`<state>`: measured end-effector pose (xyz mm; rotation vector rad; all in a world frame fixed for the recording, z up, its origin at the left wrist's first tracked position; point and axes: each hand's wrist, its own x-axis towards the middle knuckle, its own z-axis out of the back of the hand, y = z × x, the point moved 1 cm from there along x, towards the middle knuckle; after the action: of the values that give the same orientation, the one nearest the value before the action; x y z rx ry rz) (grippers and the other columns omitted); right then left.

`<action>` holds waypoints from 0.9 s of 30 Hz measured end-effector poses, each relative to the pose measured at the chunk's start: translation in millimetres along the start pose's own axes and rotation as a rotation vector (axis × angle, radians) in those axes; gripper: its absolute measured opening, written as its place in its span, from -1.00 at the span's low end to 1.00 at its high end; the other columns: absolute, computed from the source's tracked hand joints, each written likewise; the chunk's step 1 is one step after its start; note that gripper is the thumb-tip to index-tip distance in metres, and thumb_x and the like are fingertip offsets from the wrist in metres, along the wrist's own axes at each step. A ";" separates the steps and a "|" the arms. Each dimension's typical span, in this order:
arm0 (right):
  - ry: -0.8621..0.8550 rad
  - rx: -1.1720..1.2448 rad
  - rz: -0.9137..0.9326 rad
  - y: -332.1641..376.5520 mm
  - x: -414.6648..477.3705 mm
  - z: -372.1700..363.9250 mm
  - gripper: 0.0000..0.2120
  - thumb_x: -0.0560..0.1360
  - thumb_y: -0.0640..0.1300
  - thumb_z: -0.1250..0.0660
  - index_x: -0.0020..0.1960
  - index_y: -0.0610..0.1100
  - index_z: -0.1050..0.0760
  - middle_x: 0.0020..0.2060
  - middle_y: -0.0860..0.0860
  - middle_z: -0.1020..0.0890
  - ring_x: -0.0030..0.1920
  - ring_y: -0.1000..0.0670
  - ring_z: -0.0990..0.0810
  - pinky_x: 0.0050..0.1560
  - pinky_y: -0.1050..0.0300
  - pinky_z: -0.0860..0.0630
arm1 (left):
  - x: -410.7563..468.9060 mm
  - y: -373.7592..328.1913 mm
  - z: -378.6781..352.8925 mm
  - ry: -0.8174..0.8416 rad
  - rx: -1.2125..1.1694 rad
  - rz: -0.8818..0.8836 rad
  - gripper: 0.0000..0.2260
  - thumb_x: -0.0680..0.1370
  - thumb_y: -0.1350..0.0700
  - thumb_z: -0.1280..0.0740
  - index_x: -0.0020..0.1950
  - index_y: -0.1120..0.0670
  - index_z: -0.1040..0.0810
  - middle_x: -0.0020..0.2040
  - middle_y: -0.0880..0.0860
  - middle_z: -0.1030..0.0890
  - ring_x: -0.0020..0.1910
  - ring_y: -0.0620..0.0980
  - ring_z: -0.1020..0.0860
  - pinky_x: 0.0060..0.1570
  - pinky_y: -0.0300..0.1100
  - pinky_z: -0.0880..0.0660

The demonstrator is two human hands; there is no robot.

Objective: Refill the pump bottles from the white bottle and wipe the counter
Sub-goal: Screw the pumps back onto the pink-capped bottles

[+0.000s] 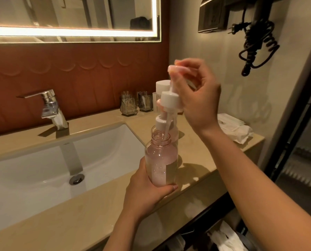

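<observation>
Here the left hand point(147, 194) grips an open pink bottle point(161, 160) holding foamy liquid

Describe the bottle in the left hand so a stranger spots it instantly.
Right of the white sink basin, over the beige counter, the left hand grips a clear pink bottle. Unlike the capped pump bottle behind it, its neck is open; the right hand holds its white pump above.

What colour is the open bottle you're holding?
See-through pink bottle with a beige label, seen in the head view.
</observation>
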<state>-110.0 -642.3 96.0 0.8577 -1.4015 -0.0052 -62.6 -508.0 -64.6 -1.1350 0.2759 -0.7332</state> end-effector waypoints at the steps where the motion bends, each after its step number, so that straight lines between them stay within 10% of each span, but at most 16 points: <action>1: 0.030 -0.018 0.005 -2.6 -4.5 -2.3 -0.80 0.48 -0.07 -0.36 0.04 -0.14 -0.51 -0.05 0.04 -0.61 -0.02 0.06 -0.61 -0.03 0.03 -0.60 | -0.1 -0.1 0.0 -0.001 -0.002 -0.001 -0.31 0.12 -0.20 -0.53 0.17 -0.36 -0.31 0.00 -0.29 -0.58 -0.01 -0.25 -0.55 0.04 -0.04 -0.55; 10: 0.247 -0.040 -0.002 -14.1 -33.2 -6.4 -0.83 0.48 -0.16 -0.38 0.07 -0.11 -0.52 -0.02 0.12 -0.58 0.03 0.26 -0.55 -0.03 0.31 -0.54 | -0.3 1.0 0.4 -0.007 -0.002 -0.014 -0.31 0.12 -0.20 -0.54 0.17 -0.37 -0.30 0.00 -0.32 -0.57 -0.01 -0.28 -0.55 0.03 -0.09 -0.55; 27: 0.368 0.013 -0.047 -16.0 -55.1 3.8 -0.76 0.41 -0.02 -0.38 0.05 0.11 -0.45 0.07 0.12 -0.58 0.13 0.07 -0.56 0.05 0.12 -0.59 | 1.0 2.3 -0.2 -0.010 0.024 -0.045 -0.28 0.16 -0.18 -0.52 0.24 -0.29 -0.29 0.04 -0.27 -0.57 0.00 -0.23 -0.55 0.00 -0.10 -0.56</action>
<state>-117.8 -629.1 40.6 0.8535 -1.0372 0.1206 -61.1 -508.3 -66.5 -1.1253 0.2328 -0.7683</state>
